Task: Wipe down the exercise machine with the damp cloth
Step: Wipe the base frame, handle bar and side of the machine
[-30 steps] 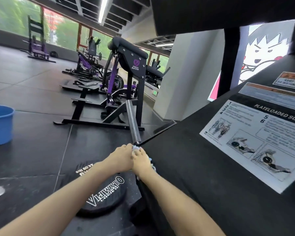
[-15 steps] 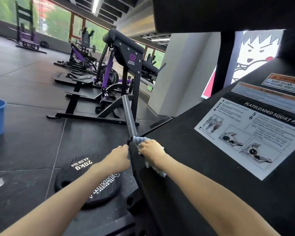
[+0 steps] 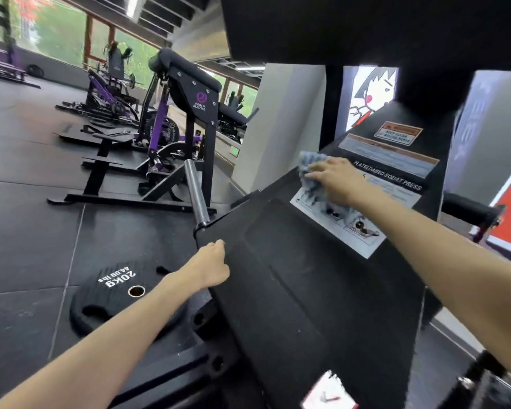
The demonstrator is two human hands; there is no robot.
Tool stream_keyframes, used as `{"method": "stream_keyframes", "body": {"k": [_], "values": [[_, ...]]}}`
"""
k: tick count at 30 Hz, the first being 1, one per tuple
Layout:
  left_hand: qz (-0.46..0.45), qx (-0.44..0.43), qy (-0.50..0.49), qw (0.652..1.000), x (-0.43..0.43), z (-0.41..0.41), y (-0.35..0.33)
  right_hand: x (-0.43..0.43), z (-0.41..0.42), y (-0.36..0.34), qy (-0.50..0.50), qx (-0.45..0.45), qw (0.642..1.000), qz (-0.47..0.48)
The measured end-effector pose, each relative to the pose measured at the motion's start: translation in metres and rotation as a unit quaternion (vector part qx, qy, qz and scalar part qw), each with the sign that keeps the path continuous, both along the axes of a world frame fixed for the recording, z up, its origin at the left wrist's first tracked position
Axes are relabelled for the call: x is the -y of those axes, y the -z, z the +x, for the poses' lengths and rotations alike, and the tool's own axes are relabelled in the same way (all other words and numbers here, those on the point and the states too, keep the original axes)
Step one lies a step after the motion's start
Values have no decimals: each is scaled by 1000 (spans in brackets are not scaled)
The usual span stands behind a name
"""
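A large black sloped panel of the exercise machine (image 3: 292, 276) fills the near right of the view. The damp cloth (image 3: 310, 169), pale blue and bunched, is pressed flat against the far upper part of this panel by the right hand (image 3: 334, 180), at the far left corner of the white instruction label (image 3: 351, 222). The right fingers are laid out straight and held close together on top of the cloth, pointing left; part of the cloth sticks out beyond the fingertips. The left hand (image 3: 211, 265) is set against the panel's left edge, nearer than the right hand; its fingers are curled over that edge, though how far they wrap behind cannot be told. A steel plate-loading bar (image 3: 196, 193) is seen projecting from the panel's far left corner. A black 20 kg weight plate (image 3: 109, 293) is noted lying flat on the dark floor just left of the left forearm. Purple-framed gym machines (image 3: 171, 125) are ranged farther off at the left.
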State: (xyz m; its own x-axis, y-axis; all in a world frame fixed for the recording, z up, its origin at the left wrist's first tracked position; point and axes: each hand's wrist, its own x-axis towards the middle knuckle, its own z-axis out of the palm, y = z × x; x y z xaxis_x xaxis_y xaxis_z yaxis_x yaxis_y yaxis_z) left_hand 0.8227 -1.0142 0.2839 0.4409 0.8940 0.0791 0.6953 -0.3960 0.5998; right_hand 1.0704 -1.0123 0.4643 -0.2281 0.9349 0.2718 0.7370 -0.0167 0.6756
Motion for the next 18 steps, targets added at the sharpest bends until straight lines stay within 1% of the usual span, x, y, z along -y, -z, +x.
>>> {"method": "stream_keyframes", "body": {"k": [1, 2, 3, 4, 5, 6, 7, 8, 10, 11, 12, 13, 16, 17, 18], "values": [[-1, 0, 10, 1000, 8, 5, -2, 9, -6, 11, -30, 12, 997, -75], [-3, 2, 19, 1000, 16, 10, -5, 15, -6, 18, -44, 21, 991, -124], [-3, 2, 29, 1000, 22, 13, -7, 17, -6, 19, -37, 10, 991, -129], [-2, 5, 35, 999, 28, 14, -9, 19, -5, 14, -32, -16, 996, -86], [-2, 9, 40, 999, 33, 14, -11, 19, -1, 7, -14, -49, 999, -10], [0, 13, 43, 999, 38, 12, -12, 23, 1, 2, 15, -77, 994, 75], [3, 19, 44, 999, 43, 10, -12, 29, 1, 1, 46, -88, 987, 123], [5, 23, 45, 999, 48, 6, -12, 38, -4, 5, 60, -90, 986, 124], [9, 22, 45, 999, 57, -2, -9, 64, -14, 25, 18, -99, 994, 44], [6, 19, 43, 999, 60, -4, -7, 82, -15, 34, -7, -89, 996, -3], [1, 14, 40, 999, 65, -8, -4, 100, -10, 36, -8, -79, 997, -21], [-7, 9, 41, 999, 69, -12, -2, 114, 1, 30, 2, -81, 997, -2], [-24, -1, 48, 999, 86, -16, 6, 151, 32, 15, 14, -129, 982, 136], [-29, -3, 54, 998, 95, -15, 8, 163, 31, 21, 17, -134, 981, 138], [-30, -5, 56, 998, 100, -14, 9, 166, 28, 31, -1, -125, 987, 101]]}}
